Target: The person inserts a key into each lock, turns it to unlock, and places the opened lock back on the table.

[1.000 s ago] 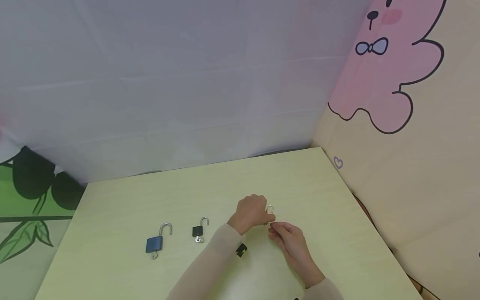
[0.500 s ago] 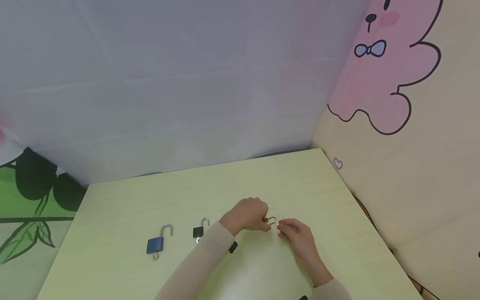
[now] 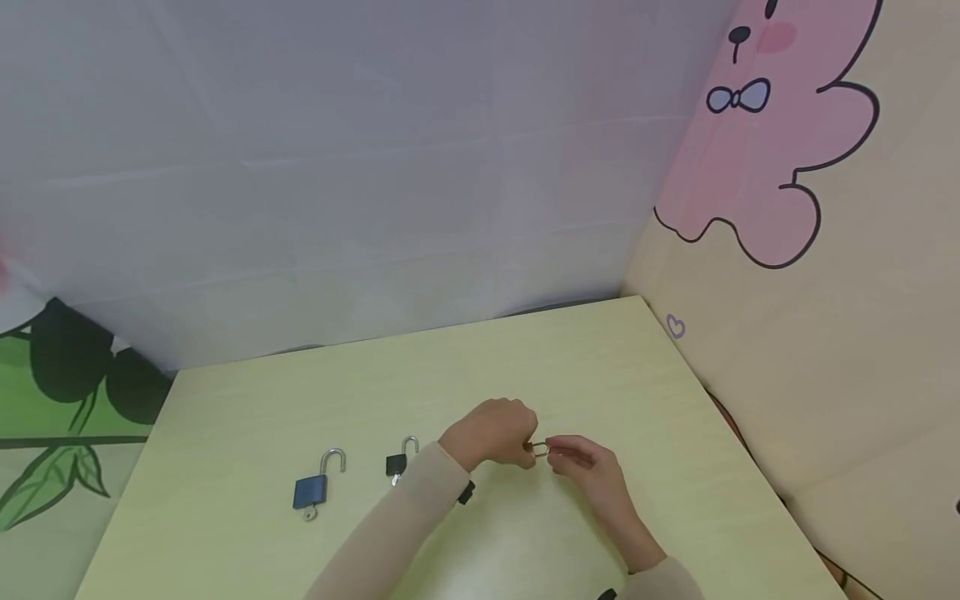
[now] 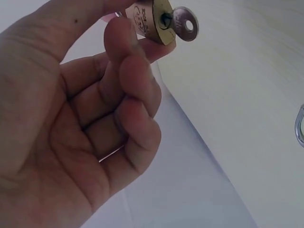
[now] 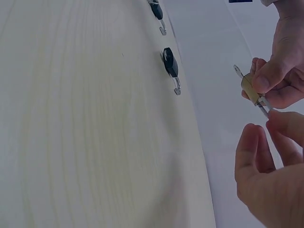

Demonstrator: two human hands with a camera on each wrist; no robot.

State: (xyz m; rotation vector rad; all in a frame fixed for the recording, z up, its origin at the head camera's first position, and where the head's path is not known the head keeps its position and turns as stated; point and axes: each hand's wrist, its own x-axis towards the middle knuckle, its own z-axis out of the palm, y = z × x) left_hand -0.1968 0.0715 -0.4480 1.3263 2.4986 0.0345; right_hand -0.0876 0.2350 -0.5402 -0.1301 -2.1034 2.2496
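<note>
My left hand [image 3: 491,433] holds a small brass padlock [image 4: 151,21] between thumb and fingers. A silver key [image 4: 186,23] sticks out of its keyhole. In the head view the hand hides the body, and the padlock's shackle [image 3: 542,450] points right toward my right hand [image 3: 588,467]. The thumb and fingertips of the right hand are at the shackle's end, bent around it. In the right wrist view the padlock [image 5: 249,89] is tilted, its key at the upper left and its shackle meeting the right fingertips.
Left of the hands, a black padlock [image 3: 396,465] and a larger blue padlock [image 3: 310,492] lie on the pale wooden table [image 3: 585,358]. Both have raised shackles and keys inserted. A white cloth wall [image 3: 375,208] stands behind the table, a beige wall [image 3: 862,375] to the right.
The padlock in my left hand has turned from shackle-up to shackle pointing right. My right hand first drew off rightward, then came back left to the shackle.
</note>
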